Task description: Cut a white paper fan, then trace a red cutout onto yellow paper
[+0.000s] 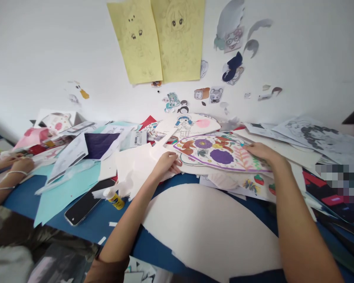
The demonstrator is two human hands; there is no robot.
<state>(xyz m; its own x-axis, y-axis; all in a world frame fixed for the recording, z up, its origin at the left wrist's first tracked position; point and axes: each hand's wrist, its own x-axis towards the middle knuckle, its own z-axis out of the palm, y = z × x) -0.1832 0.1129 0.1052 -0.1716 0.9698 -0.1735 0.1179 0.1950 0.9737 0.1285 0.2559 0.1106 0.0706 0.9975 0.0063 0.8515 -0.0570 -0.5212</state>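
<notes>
A fan-shaped card (203,152) with a purple rim, purple flowers, orange shapes and leaf drawings lies on top of the pile between my hands. At its right end, my right hand (261,152) is closed over the upper edge, thumb and some fingers hidden. My left hand (167,163) bends round the left tips of this card and those under it; its fingertips are partly hidden. Nearest to me, a large plain white fan-shaped sheet (212,224) lies between my forearms. Behind the decorated card is another fan card (208,122) with a blue-haired figure.
A yellow glue stick (115,199) and a black phone (87,202) lie left of my forearm. Turquoise paper (67,196) and loose sheets cover the left side. Another person's hand (20,165) is at far left. Drawings (179,39) hang on the wall.
</notes>
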